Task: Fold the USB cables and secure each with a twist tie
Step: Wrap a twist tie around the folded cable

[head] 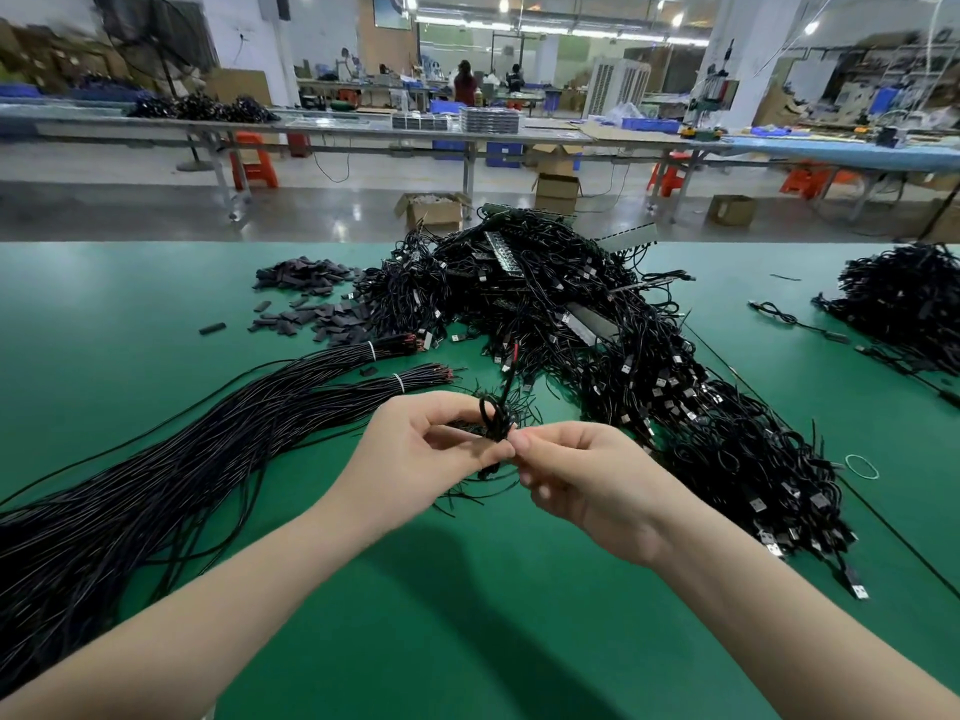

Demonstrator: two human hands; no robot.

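USB cable [492, 415], black, folded into a small bundle, held up over the green surface [457, 589] between both hands. Left hand [415, 454] curled, grip pinching the lower part of the bundle between thumb and fingers. Right hand [576, 475] met it fingertip to fingertip, grip pinching something thin at the bundle's waist; too small to tell whether a twist tie. One loose end of the cable rose from the bundle, tilted up and to the right, ending in a red tip. Thin black strands [467, 498] lay scattered on the surface just under and behind the hands.

Big heap of black cables with silver plugs [597, 330] filled the middle of the surface and trailed down the right side, near the right wrist. Two long bunches of black wire [208, 439] stretched from the left edge toward the centre, each bound near its red-tipped end with a white band [398, 383]. Small dark flat pieces [311, 304] lay piled behind those, at the left of the heap. Second cable pile [904, 304] sat well apart at the far right. Pale ring [861, 466] lay flat on the surface beside the heap's right edge.

Long work tables [363, 127], cardboard boxes [431, 207] and red stools [252, 158] stood across the aisle behind.
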